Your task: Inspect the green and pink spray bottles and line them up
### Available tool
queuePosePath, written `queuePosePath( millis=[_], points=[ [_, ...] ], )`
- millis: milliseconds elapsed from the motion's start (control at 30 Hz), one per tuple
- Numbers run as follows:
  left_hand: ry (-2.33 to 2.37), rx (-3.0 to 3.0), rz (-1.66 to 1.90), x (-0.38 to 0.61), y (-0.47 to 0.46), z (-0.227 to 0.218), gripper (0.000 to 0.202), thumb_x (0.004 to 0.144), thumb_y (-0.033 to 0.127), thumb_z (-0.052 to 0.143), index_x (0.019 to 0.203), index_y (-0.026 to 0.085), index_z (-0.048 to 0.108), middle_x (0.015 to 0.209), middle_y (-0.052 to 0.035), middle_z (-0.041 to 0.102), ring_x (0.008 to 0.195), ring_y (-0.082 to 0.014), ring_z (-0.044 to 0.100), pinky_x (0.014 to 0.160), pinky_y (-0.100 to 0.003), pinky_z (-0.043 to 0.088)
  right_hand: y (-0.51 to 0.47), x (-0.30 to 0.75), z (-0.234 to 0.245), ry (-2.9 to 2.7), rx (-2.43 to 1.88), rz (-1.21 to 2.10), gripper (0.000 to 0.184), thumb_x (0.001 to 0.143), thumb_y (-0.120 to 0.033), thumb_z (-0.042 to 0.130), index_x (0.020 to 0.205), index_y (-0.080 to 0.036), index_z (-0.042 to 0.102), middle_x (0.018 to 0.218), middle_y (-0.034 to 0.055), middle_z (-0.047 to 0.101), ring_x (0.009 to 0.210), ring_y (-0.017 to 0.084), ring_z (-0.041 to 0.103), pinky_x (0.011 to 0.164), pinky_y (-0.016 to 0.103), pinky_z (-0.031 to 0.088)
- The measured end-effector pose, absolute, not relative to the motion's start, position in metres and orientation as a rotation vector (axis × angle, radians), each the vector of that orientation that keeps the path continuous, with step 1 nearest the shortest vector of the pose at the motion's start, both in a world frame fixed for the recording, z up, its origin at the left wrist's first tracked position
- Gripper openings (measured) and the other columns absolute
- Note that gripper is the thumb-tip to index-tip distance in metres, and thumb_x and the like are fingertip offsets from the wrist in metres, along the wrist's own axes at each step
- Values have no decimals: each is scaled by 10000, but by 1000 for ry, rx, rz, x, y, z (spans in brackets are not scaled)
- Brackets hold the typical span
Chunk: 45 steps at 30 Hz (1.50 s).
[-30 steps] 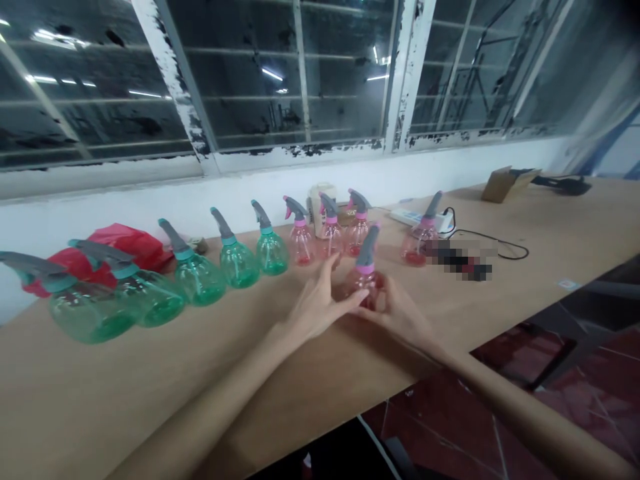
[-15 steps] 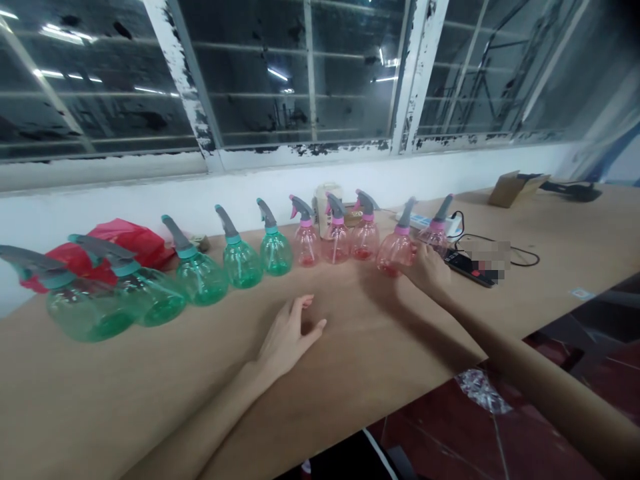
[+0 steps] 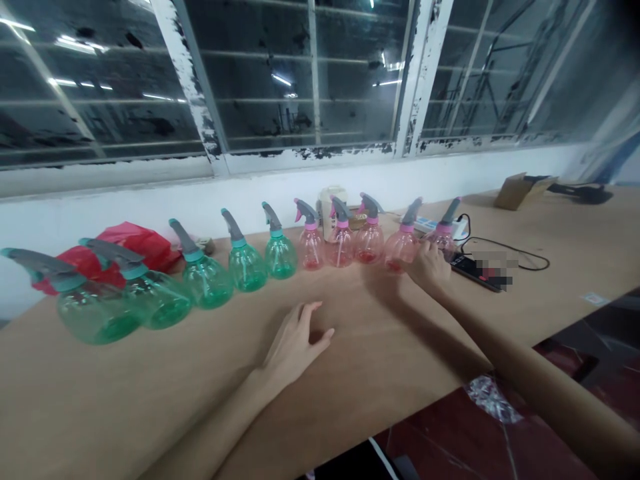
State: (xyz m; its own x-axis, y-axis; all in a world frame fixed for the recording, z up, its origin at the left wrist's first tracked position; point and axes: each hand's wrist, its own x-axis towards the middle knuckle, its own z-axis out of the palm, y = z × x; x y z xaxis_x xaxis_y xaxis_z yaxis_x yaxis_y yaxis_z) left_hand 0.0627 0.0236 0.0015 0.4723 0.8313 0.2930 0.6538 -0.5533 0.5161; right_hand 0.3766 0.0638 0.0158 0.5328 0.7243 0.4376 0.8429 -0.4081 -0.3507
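Observation:
Spray bottles stand in a row along the table. My right hand (image 3: pixel 430 267) is at the side of a pink spray bottle (image 3: pixel 399 249), second from the right end, fingers closed against its lower body. Some fingers are hidden behind the hand. Just beyond it stands the end pink bottle (image 3: pixel 446 235), partly covered by my hand. More pink bottles (image 3: pixel 341 248) continue leftward, then several green bottles (image 3: pixel 206 283) with grey trigger heads. Over the bare tabletop in front of the row, my left hand (image 3: pixel 299 340) is open, thumb and fingers apart, holding nothing.
A phone (image 3: pixel 477 272) lies right of my right hand, near a white power strip (image 3: pixel 463 231) and black cable (image 3: pixel 530 248). Behind the row are a red plastic bag (image 3: pixel 137 237) and a pale container (image 3: pixel 330 200). A cardboard box (image 3: pixel 520 191) sits far right.
The pink bottle at my right hand has shifted slightly back toward the wall, in line with its neighbours. My left hand stays open over the table. The view has shifted a little.

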Motion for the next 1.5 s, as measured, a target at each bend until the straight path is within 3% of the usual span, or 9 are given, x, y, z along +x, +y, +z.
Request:
queuePosePath(
  millis=[133,300,433,733,833,1100,1200,1400,1500],
  points=[
    [1260,2382,762,63,22,2,419,826,397,526,1194,220,433,1166,-95,546,1080,-289,525,919,-465,409,49,367,33,-1279,-2118,-468,719,752,-609,516,1237,-89,409,1178,239,496,1112,377,462,760,456,441],
    [1241,2372,787,62,22,0,421,823,388,529,1200,225,434,1163,-95,545,1078,-289,528,934,-472,398,49,345,89,-1516,-1740,-468,431,835,-521,461,1053,-166,570,938,112,638,908,272,577,758,387,439],
    [1219,2368,815,62,21,-1,424,822,365,530,1207,222,428,1181,-98,533,1104,-285,517,950,-465,391,88,322,131,-1633,-1664,-344,357,851,-474,446,948,-181,625,868,64,674,784,221,607,712,346,439],
    [1234,2446,829,63,16,-3,430,795,299,562,1187,175,435,1138,-103,543,1052,-267,538,898,-439,436,169,254,153,-1872,-1747,-517,507,847,-568,397,919,-130,641,976,143,645,943,266,575,808,369,410],
    [1224,2468,847,63,15,-7,416,794,304,567,1169,171,448,1116,-101,546,1034,-260,544,894,-431,444,177,232,157,-1917,-1872,-419,553,817,-602,429,1031,-120,593,962,153,658,928,279,601,797,374,416],
    [1162,2487,866,62,13,-9,415,794,289,562,1170,176,429,1131,-108,531,1048,-264,532,893,-442,443,197,211,157,-1859,-2017,-212,445,800,-371,521,1117,-59,508,1006,192,641,930,285,618,723,337,466],
    [1167,2486,838,62,12,-9,409,800,291,557,1168,166,429,1138,-113,524,1051,-265,525,897,-441,440,201,211,156,-1822,-2029,-159,507,774,-292,536,1195,-30,427,1019,199,633,938,286,617,717,332,477],
    [1168,2473,825,62,13,-9,408,798,288,559,1166,171,427,1141,-111,513,1062,-264,517,904,-443,435,204,207,155,-1770,-2021,-96,615,749,-267,570,1264,-11,352,1036,207,622,963,297,604,726,334,476],
    [1175,2474,831,62,13,-10,403,791,270,565,1160,181,430,1137,-105,513,1051,-262,522,895,-443,441,203,209,157,-1726,-2024,-93,666,767,-361,585,1265,10,346,1057,233,602,976,306,592,748,350,470]
  ],
)
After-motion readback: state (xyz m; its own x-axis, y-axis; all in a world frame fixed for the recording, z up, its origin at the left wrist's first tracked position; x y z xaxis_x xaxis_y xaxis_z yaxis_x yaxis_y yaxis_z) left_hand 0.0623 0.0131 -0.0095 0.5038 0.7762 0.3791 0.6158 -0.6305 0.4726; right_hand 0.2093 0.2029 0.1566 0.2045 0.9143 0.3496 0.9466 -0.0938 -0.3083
